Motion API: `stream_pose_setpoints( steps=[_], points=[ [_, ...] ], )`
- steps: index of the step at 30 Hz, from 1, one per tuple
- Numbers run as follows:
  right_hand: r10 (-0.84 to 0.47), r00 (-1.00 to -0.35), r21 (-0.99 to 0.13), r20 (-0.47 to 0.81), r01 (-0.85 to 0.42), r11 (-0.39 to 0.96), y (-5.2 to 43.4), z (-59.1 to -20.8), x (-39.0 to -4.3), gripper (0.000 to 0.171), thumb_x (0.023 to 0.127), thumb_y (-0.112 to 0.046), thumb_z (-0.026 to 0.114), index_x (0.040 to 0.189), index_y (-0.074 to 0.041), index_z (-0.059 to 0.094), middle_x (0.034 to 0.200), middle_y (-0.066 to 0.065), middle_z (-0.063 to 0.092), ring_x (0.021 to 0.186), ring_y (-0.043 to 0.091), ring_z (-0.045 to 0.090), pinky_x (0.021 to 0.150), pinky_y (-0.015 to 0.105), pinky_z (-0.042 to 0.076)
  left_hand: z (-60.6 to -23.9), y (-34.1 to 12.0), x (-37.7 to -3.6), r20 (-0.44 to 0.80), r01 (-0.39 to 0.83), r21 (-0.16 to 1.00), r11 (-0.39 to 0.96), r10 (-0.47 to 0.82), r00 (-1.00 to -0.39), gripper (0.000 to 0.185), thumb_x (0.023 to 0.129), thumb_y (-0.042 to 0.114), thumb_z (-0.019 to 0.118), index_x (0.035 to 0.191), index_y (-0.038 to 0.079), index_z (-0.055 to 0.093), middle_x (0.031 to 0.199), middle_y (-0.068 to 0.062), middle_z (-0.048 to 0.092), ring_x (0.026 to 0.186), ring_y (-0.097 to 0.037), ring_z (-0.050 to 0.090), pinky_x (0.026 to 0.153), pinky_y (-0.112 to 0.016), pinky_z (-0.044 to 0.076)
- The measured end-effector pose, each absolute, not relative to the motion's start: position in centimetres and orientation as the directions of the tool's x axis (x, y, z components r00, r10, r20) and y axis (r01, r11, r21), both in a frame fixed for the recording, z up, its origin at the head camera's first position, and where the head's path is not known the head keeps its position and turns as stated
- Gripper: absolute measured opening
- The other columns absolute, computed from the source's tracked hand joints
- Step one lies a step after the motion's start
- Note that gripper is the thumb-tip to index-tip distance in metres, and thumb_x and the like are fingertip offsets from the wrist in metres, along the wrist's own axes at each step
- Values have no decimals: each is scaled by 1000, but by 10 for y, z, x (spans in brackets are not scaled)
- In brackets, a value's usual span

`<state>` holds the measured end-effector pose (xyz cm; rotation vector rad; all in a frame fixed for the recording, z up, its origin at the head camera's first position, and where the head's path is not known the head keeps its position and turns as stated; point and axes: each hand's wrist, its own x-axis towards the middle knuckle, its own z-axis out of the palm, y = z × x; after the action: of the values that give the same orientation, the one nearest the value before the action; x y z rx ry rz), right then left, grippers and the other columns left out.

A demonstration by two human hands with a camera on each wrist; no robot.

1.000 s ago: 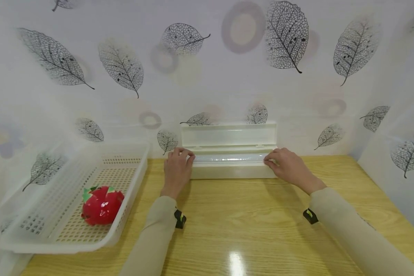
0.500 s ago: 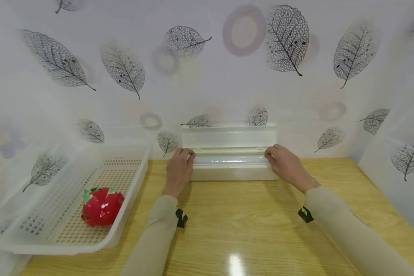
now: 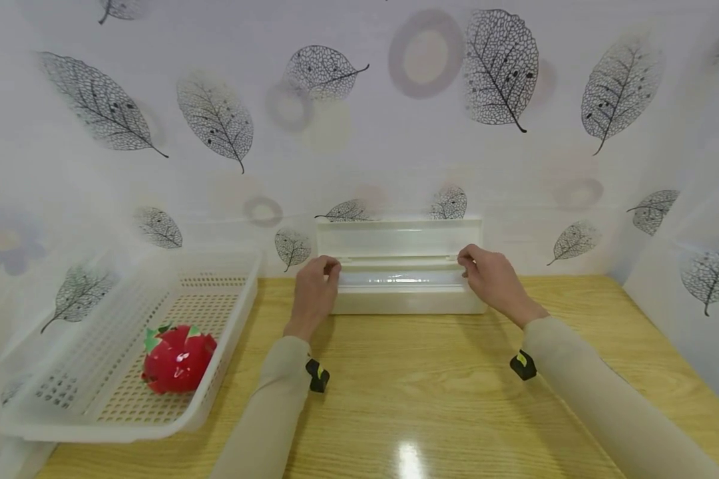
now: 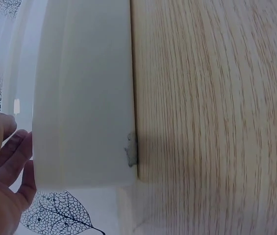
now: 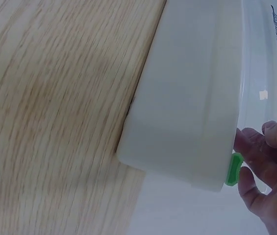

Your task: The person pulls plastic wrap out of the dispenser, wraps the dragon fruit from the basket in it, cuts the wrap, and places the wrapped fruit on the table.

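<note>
Two hands on it: left hand and right hand pinching opposite ends of long white plastic wrap dispenser box, lid up, parked on wooden surface against wall, presumably for steadiness.

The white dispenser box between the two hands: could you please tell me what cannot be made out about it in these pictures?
- Fingertips of the left hand and right hand: in the head view, too small to tell what they pinch at the dispenser box.
- Roll: head view, glare blurs any loose film edge.
- Green part: right wrist view, mostly hidden behind the box end.
- Open lid: cut off in both wrist views.
</note>
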<state>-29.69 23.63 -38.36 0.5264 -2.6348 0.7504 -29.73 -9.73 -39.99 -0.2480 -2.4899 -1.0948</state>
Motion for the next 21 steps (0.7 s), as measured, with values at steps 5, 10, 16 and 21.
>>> stream_pose_setpoints(
  steps=[5,10,16,21],
  points=[
    [-244,-860,-442,449,-451,776,236,-384,-297,16,103,-3,53,108,7,66,93,21,74,81,31,70,71,43,55,-399,-100,-297,408,311,682,662,9,-913,22,99,12,63,117,1,69,114,-15,71,106,-29,69,98,-43,56],
    [-238,-874,-460,423,-434,775,238,-385,-296,22,100,-9,58,113,6,67,97,19,76,86,31,72,76,47,56,-399,-103,-296,372,305,690,657,41,-928,35,92,6,64,126,1,66,122,-16,68,111,-28,67,100,-44,55],
    [-293,-847,-399,443,-479,782,242,-388,-298,20,94,0,64,112,8,71,98,21,75,86,33,72,76,49,59,-399,-105,-298,385,319,664,677,57,-921,30,92,2,66,121,2,69,114,-16,68,104,-28,67,93,-41,57],
    [-294,-824,-379,484,-500,779,246,-389,-297,12,92,3,68,102,4,75,95,18,75,82,30,71,72,44,58,-401,-105,-300,412,339,655,675,57,-910,19,94,4,68,112,2,73,107,-16,69,98,-28,69,88,-40,60]
  ],
)
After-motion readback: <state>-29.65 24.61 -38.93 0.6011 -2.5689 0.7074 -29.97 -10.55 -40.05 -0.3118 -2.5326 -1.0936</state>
